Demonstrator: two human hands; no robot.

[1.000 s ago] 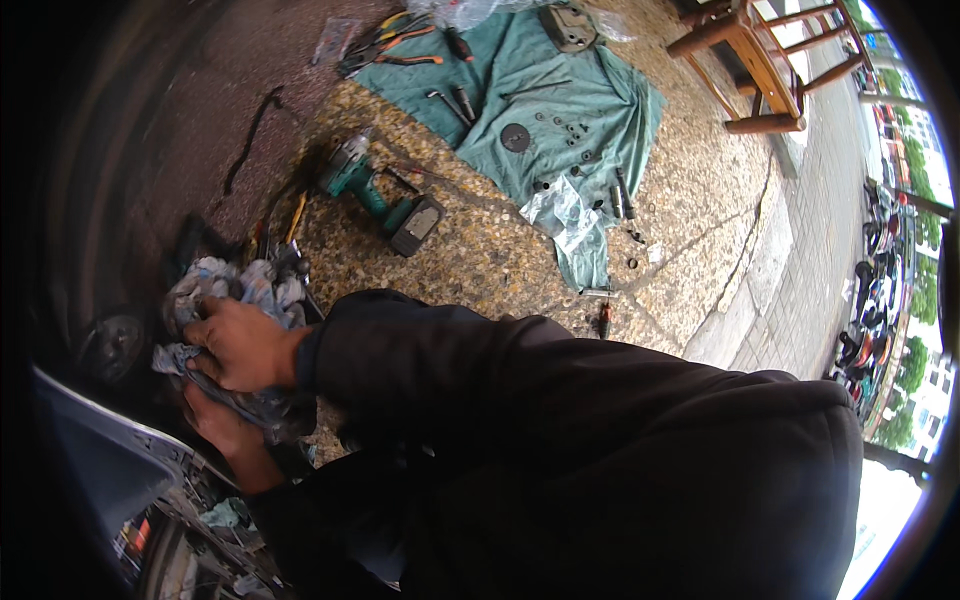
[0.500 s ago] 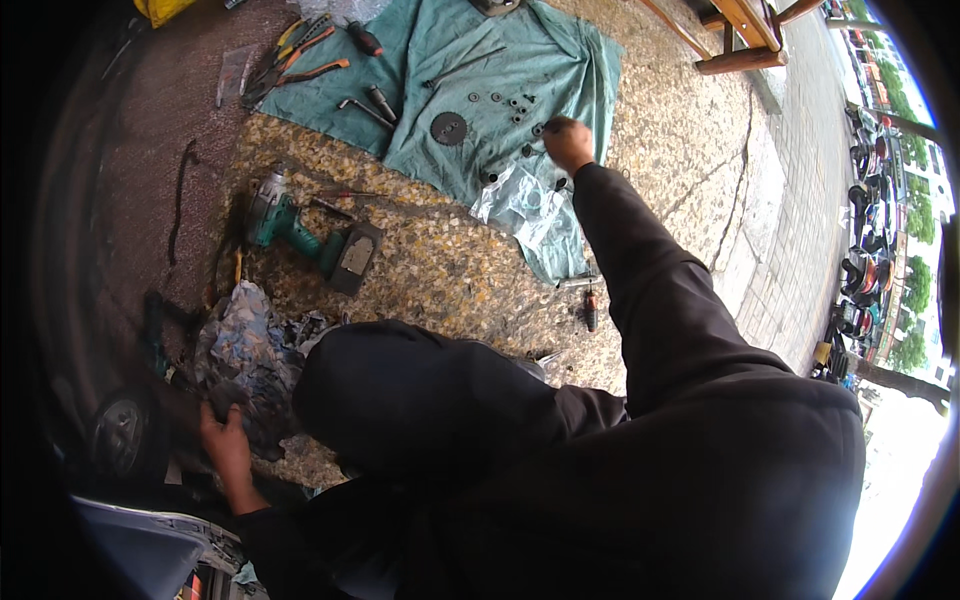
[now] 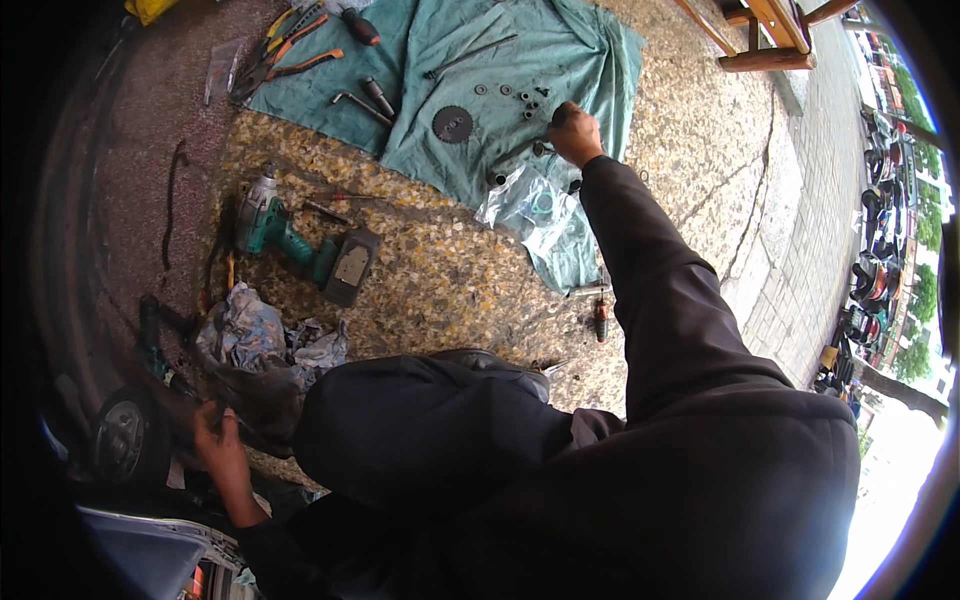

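Observation:
My right hand (image 3: 578,137) is reached out over a green cloth (image 3: 400,50), fingers closed on a small dark part (image 3: 562,112). Nearby on the cloth lie a toothed disc (image 3: 452,124), several small metal pieces (image 3: 530,100) and a clear plastic bag (image 3: 525,203). At the lower left my left hand (image 3: 222,450) has its fingers apart, beside crumpled stained rags (image 3: 255,330). A green power tool (image 3: 280,240) lies on the pebbled ground above the rags. Pliers (image 3: 295,62), a red-and-black screwdriver (image 3: 360,28) and an L-shaped wrench (image 3: 362,106) rest on or beside the cloth's left end.
A wheel (image 3: 118,440) and vehicle bodywork (image 3: 135,545) are at lower left. My knee (image 3: 400,420) lies between my hands. A wooden stool (image 3: 770,50) stands top right, parked scooters (image 3: 870,280) beyond. An orange-handled screwdriver (image 3: 601,320) lies beside my right arm.
My right hand has left the rag and my left hand and moved up and right to the cloth's small parts. My left hand has loosened from the rag. The view has shifted.

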